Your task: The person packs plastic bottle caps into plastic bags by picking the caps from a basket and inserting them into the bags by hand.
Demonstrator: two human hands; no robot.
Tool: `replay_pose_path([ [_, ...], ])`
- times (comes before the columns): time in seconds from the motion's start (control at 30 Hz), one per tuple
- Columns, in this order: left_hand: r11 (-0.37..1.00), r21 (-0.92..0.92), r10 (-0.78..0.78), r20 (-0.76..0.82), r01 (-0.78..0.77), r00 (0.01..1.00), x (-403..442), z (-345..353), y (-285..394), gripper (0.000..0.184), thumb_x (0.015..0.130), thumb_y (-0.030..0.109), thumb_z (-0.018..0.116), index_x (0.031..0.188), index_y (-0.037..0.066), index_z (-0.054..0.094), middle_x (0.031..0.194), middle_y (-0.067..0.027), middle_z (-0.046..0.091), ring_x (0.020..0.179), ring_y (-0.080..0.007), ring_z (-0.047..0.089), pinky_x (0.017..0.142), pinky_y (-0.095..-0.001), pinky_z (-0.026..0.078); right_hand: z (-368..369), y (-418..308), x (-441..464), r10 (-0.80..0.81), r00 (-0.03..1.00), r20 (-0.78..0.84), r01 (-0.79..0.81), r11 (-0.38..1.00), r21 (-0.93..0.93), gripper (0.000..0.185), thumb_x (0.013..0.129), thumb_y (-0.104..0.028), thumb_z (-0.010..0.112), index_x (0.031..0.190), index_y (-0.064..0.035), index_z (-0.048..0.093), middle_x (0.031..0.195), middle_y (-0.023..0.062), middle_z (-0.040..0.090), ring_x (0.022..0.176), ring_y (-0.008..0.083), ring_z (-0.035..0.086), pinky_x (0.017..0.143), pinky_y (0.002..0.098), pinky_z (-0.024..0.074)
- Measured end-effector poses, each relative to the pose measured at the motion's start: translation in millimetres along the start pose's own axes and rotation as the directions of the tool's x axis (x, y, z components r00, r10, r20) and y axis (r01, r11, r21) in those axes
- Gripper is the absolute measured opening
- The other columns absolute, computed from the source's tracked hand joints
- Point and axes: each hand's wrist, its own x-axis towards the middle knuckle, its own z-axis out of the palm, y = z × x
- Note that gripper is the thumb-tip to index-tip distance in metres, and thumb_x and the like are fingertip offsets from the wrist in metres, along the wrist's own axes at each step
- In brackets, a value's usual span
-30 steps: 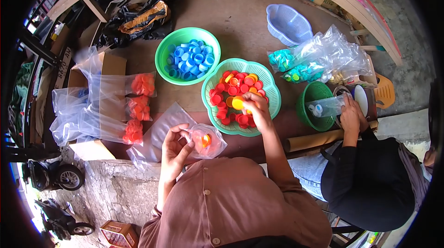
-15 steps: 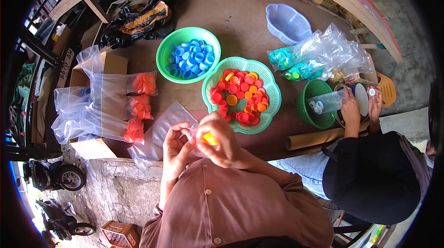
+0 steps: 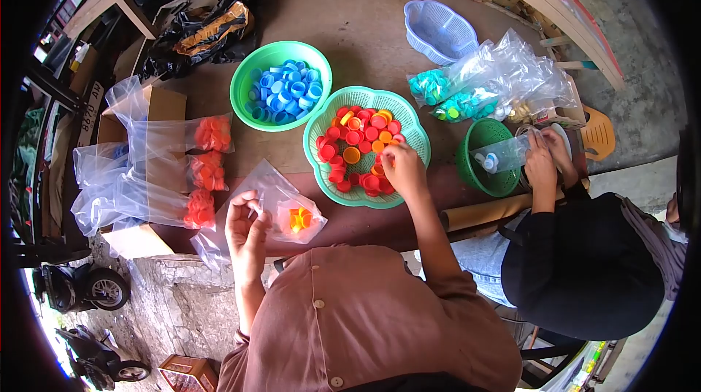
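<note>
My left hand (image 3: 247, 230) pinches the mouth of a clear plastic bag (image 3: 280, 200) near the table's front edge. A few yellow-orange bottle caps (image 3: 300, 219) lie in the bag's bottom. My right hand (image 3: 406, 173) is over the right side of a light green scalloped basket (image 3: 418, 132), its fingertips closed together among the caps. Whether a cap is between them is hidden. Red bottle caps (image 3: 327, 151) mixed with orange ones fill the basket's middle. Beside it, at the back left, a green bowl (image 3: 240, 92) holds blue caps (image 3: 285, 91).
Clear bags of red-orange caps (image 3: 208, 170) hang over a cardboard box (image 3: 166, 104) at left. On the right, a co-worker's hands (image 3: 542, 165) hold a bag over a dark green basket (image 3: 475, 145). Bags of teal caps (image 3: 467, 108) and a lavender basket (image 3: 440, 30) stand behind.
My right hand has moved away from the bag to the basket of red and orange caps. My left hand has moved slightly left, still holding the bag, which now hangs lower with the caps in view.
</note>
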Motion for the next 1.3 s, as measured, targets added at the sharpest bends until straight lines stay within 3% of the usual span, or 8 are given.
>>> replay_pose_path([
  [0.27, 0.995, 0.033, -0.095, 0.146, 0.092, 0.985, -7.0, 10.5, -2.3, 0.038, 0.077, -0.009, 0.052, 0.113, 0.001, 0.044, 0.089, -0.0005, 0.045, 0.082, -0.0078, 0.048, 0.075, -0.0207, 0.041, 34.8, 33.4, -9.6, 0.018, 0.988, 0.152, 0.07, 0.83, -0.553, 0.012, 0.065, -0.017, 0.065, 0.062, -0.0052, 0.061, 0.071, 0.0098, 0.06, 0.073, 0.0251, 0.058, 0.059, 0.0395, 0.0458],
  [0.47, 0.996, 0.035, -0.083, 0.16, 0.078, 0.984, -5.5, 7.9, -5.2, 0.037, 0.078, -0.008, 0.052, 0.114, 0.001, 0.044, 0.089, -0.0007, 0.045, 0.082, -0.008, 0.048, 0.074, -0.0211, 0.042, 10.3, 31.3, -8.1, 0.065, 0.975, -0.214, -0.02, 0.978, 0.206, 0.012, 0.071, -0.014, 0.056, 0.071, -0.0019, 0.057, 0.075, 0.0106, 0.057, 0.071, 0.0203, 0.059, 0.052, 0.0328, 0.0451],
  [0.57, 0.996, 0.027, -0.083, 0.164, 0.079, 0.983, -4.2, 9.8, -7.3, 0.037, 0.078, -0.007, 0.052, 0.114, 0.001, 0.044, 0.089, -0.0006, 0.045, 0.083, -0.0081, 0.048, 0.074, -0.0212, 0.042, -7.9, 35.2, -11.0, 0.582, 0.783, 0.219, -0.225, -0.062, 0.972, 0.008, 0.075, -0.014, 0.047, 0.078, -0.0071, 0.048, 0.073, 0.0061, 0.053, 0.053, 0.0139, 0.048, 0.047, 0.0247, 0.0393],
  [0.8, 0.993, 0.052, -0.117, 0.171, 0.109, 0.978, -3.4, 15.3, -5.1, 0.037, 0.078, -0.006, 0.053, 0.114, 0.001, 0.044, 0.089, -0.0001, 0.044, 0.083, -0.0081, 0.048, 0.075, -0.021, 0.041, 1.7, 22.5, -4.6, 0.117, 0.991, 0.063, -0.124, 0.985, 0.119, 0.023, 0.071, -0.026, 0.059, 0.062, -0.0058, 0.058, 0.057, 0.0083, 0.056, 0.053, 0.0236, 0.056, 0.047, 0.0321, 0.042],
  [1.1, 0.995, 0.063, -0.084, 0.149, 0.076, 0.985, -5.3, 7.8, -4.8, 0.037, 0.077, -0.006, 0.053, 0.112, 0.001, 0.045, 0.088, -0.0005, 0.045, 0.081, -0.008, 0.047, 0.074, -0.021, 0.041, 45.0, 36.2, -6.8, 0.087, 0.993, 0.085, -0.091, 0.995, 0.044, 0.021, 0.067, -0.026, 0.064, 0.064, -0.0062, 0.062, 0.067, 0.0125, 0.059, 0.069, 0.0262, 0.06, 0.06, 0.0393, 0.0475],
  [1.17, 0.995, 0.062, -0.089, 0.139, 0.081, 0.986, -6.2, 7.9, -5.8, 0.037, 0.077, -0.006, 0.053, 0.112, 0.001, 0.045, 0.087, -0.0006, 0.045, 0.081, -0.0082, 0.047, 0.073, -0.021, 0.041, 34.9, 35.3, 3.7, 0.188, 0.982, 0.009, -0.163, 0.826, 0.539, 0.027, 0.075, -0.029, 0.055, 0.071, -0.0029, 0.059, 0.064, 0.0092, 0.057, 0.058, 0.0176, 0.056, 0.049, 0.0323, 0.043],
  [1.2, 0.995, 0.057, -0.093, 0.132, 0.086, 0.987, -5.7, 9.4, -5.8, 0.037, 0.077, -0.005, 0.054, 0.112, 0.001, 0.045, 0.087, -0.0007, 0.045, 0.081, -0.0083, 0.047, 0.073, -0.0211, 0.041, 4.7, 42.5, 4.8, 0.328, 0.773, 0.543, -0.631, 0.305, 0.714, 0.028, 0.08, -0.029, 0.048, 0.074, -0.0032, 0.056, 0.064, 0.0071, 0.055, 0.047, 0.0095, 0.046, 0.04, 0.0238, 0.034],
  [1.3, 0.994, 0.06, -0.104, 0.137, 0.096, 0.985, -4.2, 14.2, -5.7, 0.037, 0.077, -0.005, 0.054, 0.113, 0.001, 0.045, 0.087, -0.0009, 0.045, 0.081, -0.0085, 0.047, 0.074, -0.0214, 0.042, -26.5, 43.6, 4.6, 0.252, 0.85, 0.463, -0.443, -0.135, 0.886, 0.021, 0.08, -0.026, 0.046, 0.078, -0.0059, 0.05, 0.063, 0.0062, 0.054, 0.041, 0.0066, 0.038, 0.037, 0.0188, 0.0266],
])
